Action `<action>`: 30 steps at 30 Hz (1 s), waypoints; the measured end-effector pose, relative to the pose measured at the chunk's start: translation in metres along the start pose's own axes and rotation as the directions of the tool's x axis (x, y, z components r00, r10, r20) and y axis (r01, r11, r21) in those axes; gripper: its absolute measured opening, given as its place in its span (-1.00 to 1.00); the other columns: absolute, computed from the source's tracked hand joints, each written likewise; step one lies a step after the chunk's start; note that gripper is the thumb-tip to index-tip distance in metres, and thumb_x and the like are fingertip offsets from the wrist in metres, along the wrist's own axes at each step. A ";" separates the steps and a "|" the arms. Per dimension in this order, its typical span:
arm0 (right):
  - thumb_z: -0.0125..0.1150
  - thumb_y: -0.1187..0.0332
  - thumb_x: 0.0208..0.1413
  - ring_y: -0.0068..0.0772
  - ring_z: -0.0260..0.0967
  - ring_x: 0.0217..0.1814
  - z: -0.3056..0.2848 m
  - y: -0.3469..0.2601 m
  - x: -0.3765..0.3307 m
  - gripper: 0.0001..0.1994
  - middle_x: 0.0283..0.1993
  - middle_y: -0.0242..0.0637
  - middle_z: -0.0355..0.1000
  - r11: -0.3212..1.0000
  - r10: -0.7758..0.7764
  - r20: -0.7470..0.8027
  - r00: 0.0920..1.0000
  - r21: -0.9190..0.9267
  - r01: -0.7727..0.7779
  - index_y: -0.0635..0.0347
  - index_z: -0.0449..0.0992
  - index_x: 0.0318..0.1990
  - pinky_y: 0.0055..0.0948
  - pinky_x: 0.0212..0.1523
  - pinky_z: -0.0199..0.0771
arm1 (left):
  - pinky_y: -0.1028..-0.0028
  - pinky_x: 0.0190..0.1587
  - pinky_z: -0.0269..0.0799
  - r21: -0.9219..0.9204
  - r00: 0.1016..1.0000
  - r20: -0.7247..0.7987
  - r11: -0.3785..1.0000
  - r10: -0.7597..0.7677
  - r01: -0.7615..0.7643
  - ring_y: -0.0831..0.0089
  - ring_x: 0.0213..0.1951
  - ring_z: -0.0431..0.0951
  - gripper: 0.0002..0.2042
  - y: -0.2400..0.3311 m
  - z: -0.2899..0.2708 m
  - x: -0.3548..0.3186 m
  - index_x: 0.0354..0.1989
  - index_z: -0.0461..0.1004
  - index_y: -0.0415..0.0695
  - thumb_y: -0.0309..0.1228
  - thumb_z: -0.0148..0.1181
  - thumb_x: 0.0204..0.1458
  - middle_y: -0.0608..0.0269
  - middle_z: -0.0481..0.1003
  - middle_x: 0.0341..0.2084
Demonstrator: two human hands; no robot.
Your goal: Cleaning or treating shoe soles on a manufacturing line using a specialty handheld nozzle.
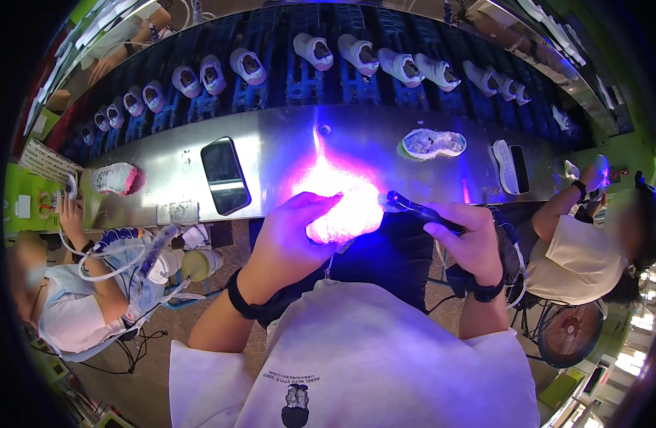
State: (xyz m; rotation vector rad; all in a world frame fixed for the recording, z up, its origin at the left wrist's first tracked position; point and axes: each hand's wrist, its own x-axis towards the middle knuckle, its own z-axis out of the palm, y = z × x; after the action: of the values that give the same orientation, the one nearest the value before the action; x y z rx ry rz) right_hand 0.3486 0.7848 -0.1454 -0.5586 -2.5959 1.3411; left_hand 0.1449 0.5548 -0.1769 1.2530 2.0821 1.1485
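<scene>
My left hand (292, 235) grips a shoe (346, 217) that glows pink-white under a strong violet light, held just in front of the steel table edge. My right hand (467, 239) holds a dark torch (417, 208) pointed left at the shoe, its tip almost touching it. The glare washes out the shoe's detail. Both wrists wear dark bands.
A steel worktable (285, 153) carries a black phone (225, 175), a shoe sole (434, 143) and a white-and-pink shoe (115, 178). Behind it a blue conveyor (299, 78) carries several white shoes. A person sits at left (78, 299), another at right (578, 257). A fan (567, 332) stands low right.
</scene>
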 end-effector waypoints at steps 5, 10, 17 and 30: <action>0.45 0.56 0.03 -0.53 0.51 -0.31 0.005 0.016 -0.004 -0.64 -0.30 -0.31 0.61 0.996 -0.014 -0.032 0.999 0.085 0.016 0.33 0.65 0.03 -0.50 -0.21 0.48 | 0.35 0.05 0.56 -0.006 0.996 0.080 0.999 -0.049 0.049 0.22 -0.04 0.65 -0.38 0.004 -0.006 0.004 0.13 0.60 -0.18 -0.41 0.57 -0.24 0.04 0.62 -0.08; 0.42 0.56 0.08 -0.60 0.48 -0.35 0.017 0.029 -0.014 -0.68 -0.29 -0.32 0.60 0.906 0.173 -0.018 0.985 0.395 -0.152 0.38 0.64 0.03 -0.57 -0.29 0.48 | 0.37 0.16 0.50 -0.174 0.979 0.190 0.979 -0.074 0.108 0.33 0.06 0.60 -0.31 0.000 0.009 0.007 0.18 0.53 -0.26 -0.43 0.61 -0.24 0.07 0.59 0.03; 0.42 0.47 0.14 -0.62 0.45 -0.20 0.005 0.049 -0.020 -0.68 -0.23 -0.42 0.60 0.822 0.288 0.060 0.956 0.497 -0.278 0.29 0.65 0.06 -0.55 -0.11 0.45 | 0.47 0.07 0.55 -0.581 0.888 0.367 0.678 -0.276 0.451 0.46 -0.01 0.61 -0.21 0.006 0.039 0.008 0.30 0.31 -0.48 -0.46 0.60 -0.11 0.09 0.58 0.01; 0.45 0.47 0.10 -0.55 0.54 -0.14 0.025 0.067 -0.040 -0.64 -0.14 -0.24 0.67 0.906 0.231 -0.055 0.971 0.376 -0.194 0.26 0.64 0.08 -0.50 -0.05 0.52 | 0.51 -0.20 0.62 -0.692 0.838 0.421 0.474 -0.348 0.545 0.55 -0.26 0.66 -0.58 0.015 0.057 0.015 0.17 0.46 -0.33 -0.52 0.37 0.14 0.26 0.62 -0.20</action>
State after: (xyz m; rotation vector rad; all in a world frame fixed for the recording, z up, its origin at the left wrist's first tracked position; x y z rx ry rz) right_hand 0.3946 0.7852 -0.2134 -0.8339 -2.1719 1.7657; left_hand 0.1855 0.5958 -0.1956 0.3171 1.2892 1.3471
